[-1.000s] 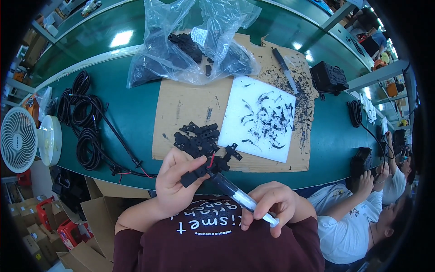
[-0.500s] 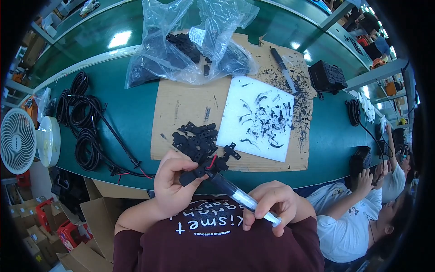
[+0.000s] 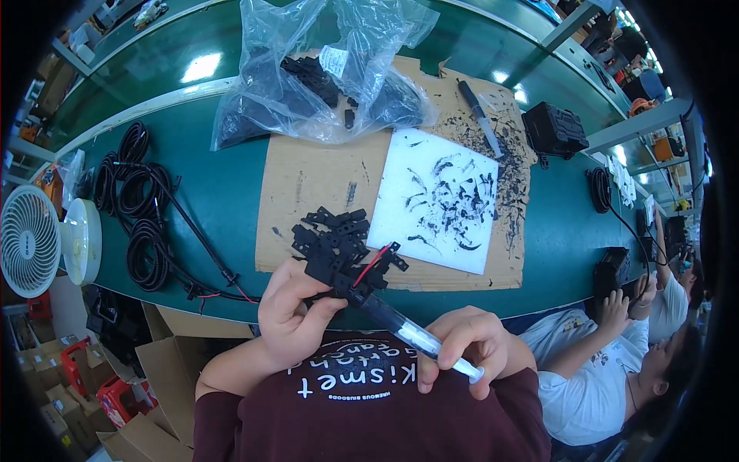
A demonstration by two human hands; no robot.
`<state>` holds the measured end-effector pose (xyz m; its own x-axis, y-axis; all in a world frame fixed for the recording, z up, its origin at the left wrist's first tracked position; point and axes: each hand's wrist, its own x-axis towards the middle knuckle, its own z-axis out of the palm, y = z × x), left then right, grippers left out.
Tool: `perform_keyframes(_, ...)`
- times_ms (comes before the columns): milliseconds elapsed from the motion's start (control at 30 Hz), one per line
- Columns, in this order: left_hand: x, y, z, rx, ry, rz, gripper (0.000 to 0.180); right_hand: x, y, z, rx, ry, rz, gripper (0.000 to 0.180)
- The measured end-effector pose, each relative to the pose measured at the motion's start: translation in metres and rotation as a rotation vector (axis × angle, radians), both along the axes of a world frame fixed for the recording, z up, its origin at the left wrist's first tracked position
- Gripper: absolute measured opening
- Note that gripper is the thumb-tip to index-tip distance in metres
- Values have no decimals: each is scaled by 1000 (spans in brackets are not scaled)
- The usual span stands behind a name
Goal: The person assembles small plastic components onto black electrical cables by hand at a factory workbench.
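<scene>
Up close to my chest, my left hand [image 3: 296, 312] pinches a small black plastic part [image 3: 350, 279], fingers curled tight around it so its open face turns toward the tool. A thin red wire [image 3: 372, 263] loops out of the part's top. My right hand [image 3: 468, 350] is wrapped around the rear of a clear syringe [image 3: 419, 343], thumb and fingers shut on the barrel, its dark nozzle end touching the part; I judge the low, slanted hold keeps the tip steady against the piece. Both hang just off the table's near edge, above my maroon shirt.

Just beyond the part sits a pile of black clips [image 3: 332, 235], angular and matte, heaped on the near edge of a cardboard sheet [image 3: 308, 177], within easy reach of the left hand. Beside it a white paper [image 3: 439, 204] is strewn with curled black shavings, and more dark crumbs scatter over the cardboard's far right corner, where a dark-handled knife [image 3: 479, 117] lies. The cardboard probably spares the green table [image 3: 223, 200] from cuts and mess.

Further back a crumpled clear bag [image 3: 323, 73], glossy and wrinkled, holds more black parts. To the left, coils of ribbed black conduit [image 3: 142, 223] lie on the table, and a white fan [image 3: 31, 240] stands off its end. At right, a co-worker in a white shirt [image 3: 596, 377] handles a black box [image 3: 612, 271].
</scene>
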<state>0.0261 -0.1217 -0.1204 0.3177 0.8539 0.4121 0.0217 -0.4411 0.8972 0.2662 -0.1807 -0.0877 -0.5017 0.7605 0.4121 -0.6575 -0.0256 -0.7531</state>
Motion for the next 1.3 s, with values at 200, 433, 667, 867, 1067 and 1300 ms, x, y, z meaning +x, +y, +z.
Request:
perform_keyframes(200,2,3,3,97,-47,-12,23,0,-1,-1,-30,26,9,47)
perform_keyframes(433,1,2,7,85,-52,-28,19,1,-4,-4,-40,76,23,54)
perform_keyframes(667,1,2,9,104,2,-51,16,1,-4,-3,-39,99,29,53)
perform_keyframes(867,0,2,9,117,24,-59,18,1,-6,-4,-27,105,33,54)
perform_keyframes(1067,0,1,10,87,9,-115,23,1,-6,-4,-16,102,38,53)
perform_keyframes(1300,3,1,9,55,-37,-146,23,3,-7,-2,0,85,25,53)
